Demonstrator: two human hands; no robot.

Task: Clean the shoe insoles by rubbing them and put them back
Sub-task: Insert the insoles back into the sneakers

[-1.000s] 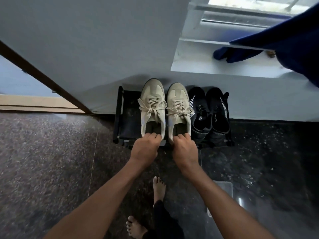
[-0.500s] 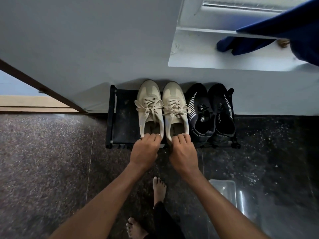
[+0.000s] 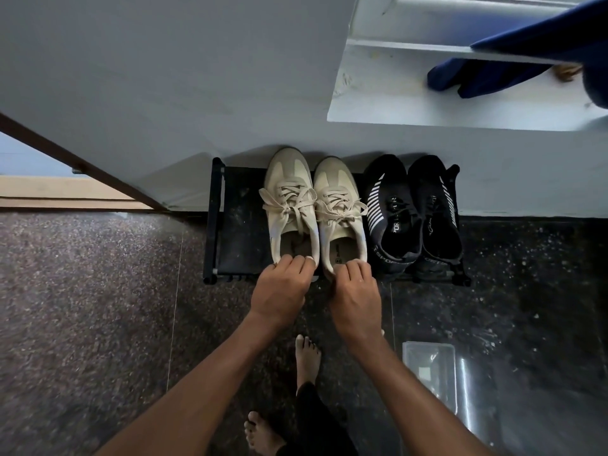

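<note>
Two beige lace-up sneakers stand side by side on a low black shoe rack (image 3: 215,225), toes to the wall. My left hand (image 3: 283,287) grips the heel of the left beige sneaker (image 3: 289,205), fingers curled over the heel rim. My right hand (image 3: 355,297) grips the heel of the right beige sneaker (image 3: 339,209) the same way. A beige insole (image 3: 345,251) shows inside the right shoe's opening; the left shoe's insole (image 3: 294,246) lies in shadow.
A pair of black sport shoes (image 3: 411,212) sits on the rack right of the beige pair. The white wall is directly behind. A clear plastic box (image 3: 427,370) lies on the dark speckled floor at the right. My bare feet (image 3: 306,357) stand below the hands.
Both hands stay on the sneaker heels; the shoes look slightly drawn toward the rack's front edge. The camera view has shifted a little.
</note>
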